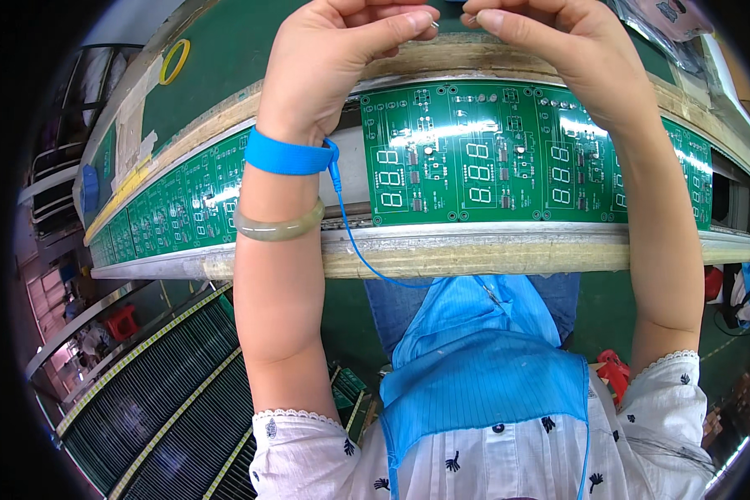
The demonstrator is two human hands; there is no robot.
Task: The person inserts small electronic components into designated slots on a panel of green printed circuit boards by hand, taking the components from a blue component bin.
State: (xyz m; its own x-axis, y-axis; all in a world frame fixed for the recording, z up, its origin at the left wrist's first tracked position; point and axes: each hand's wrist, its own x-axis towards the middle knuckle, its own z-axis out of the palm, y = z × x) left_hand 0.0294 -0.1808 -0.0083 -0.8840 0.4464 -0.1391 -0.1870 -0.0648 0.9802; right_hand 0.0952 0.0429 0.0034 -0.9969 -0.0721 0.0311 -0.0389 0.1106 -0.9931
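My left hand (354,42) is raised at the top edge above the far wooden rail. Its thumb and forefinger pinch a small silvery part (434,25), too small to name. Facing it across a narrow gap, my right hand (550,42) pinches another small silvery part (472,19). The other fingers of both hands are cut off by the top edge. Below the hands lies a green circuit board panel (433,218) with white digit outlines and small mounted components. A blue wrist strap (287,155) with a blue cord circles my left wrist, above a pale bangle (279,223).
A row of more green circuit boards (158,208) runs left along the rail track. The near wooden rail (475,250) borders it. A yellow ring (173,62) lies on the green bench top. Slotted black racks (150,358) stand at lower left. Plastic bags (662,29) are at upper right.
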